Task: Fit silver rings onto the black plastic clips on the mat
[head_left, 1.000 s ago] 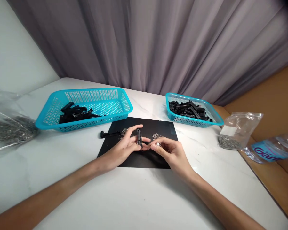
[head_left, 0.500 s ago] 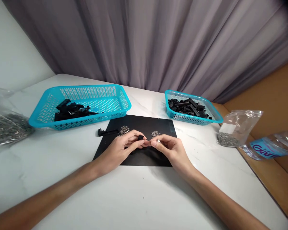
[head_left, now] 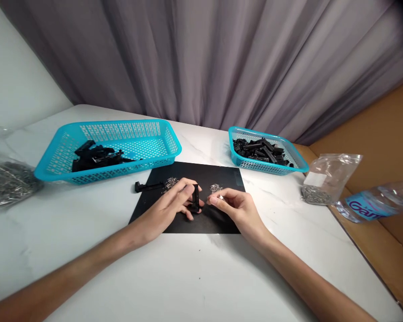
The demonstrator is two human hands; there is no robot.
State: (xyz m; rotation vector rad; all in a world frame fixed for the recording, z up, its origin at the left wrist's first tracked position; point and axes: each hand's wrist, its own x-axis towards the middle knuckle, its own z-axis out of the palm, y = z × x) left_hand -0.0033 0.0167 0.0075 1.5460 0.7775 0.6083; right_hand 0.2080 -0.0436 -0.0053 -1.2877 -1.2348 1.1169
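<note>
Hands and parts at a white table (head_left: 188, 277). The left hand (head_left: 168, 203) is gripping a slim black part (head_left: 196, 199) among its thumb and fingers, above a black mat (head_left: 228, 223). The part is standing roughly upright in the view, with its long side showing beside the right hand (head_left: 243, 208); this hold is probably making its narrow faces easier to see and reach. The right hand is pinching a small white object (head_left: 220, 197) between thumb and fingers, perhaps because so small an object is calling for a fingertip hold. Its exact shape is hidden. The two hands are working near each other; whether their fingertips are touching, one cannot tell.

Beyond the hands, a left metal pile (head_left: 171, 183) and a right metal pile (head_left: 216, 188) are resting on the mat, one near each hand, seemingly for a short reach; the dark ground is setting off the bright bits. A second black part (head_left: 147, 186) is lying across the mat's left edge, close to the left pile.

Farther back, a larger blue basket (head_left: 154, 162) and a smaller blue basket (head_left: 272, 167) are containing more black parts, their walls likely serving to confine them. A left bag (head_left: 10, 183) and a right bag (head_left: 317, 195) of metal bits are flanking the work, beside a bottle (head_left: 369, 205) at far right.
</note>
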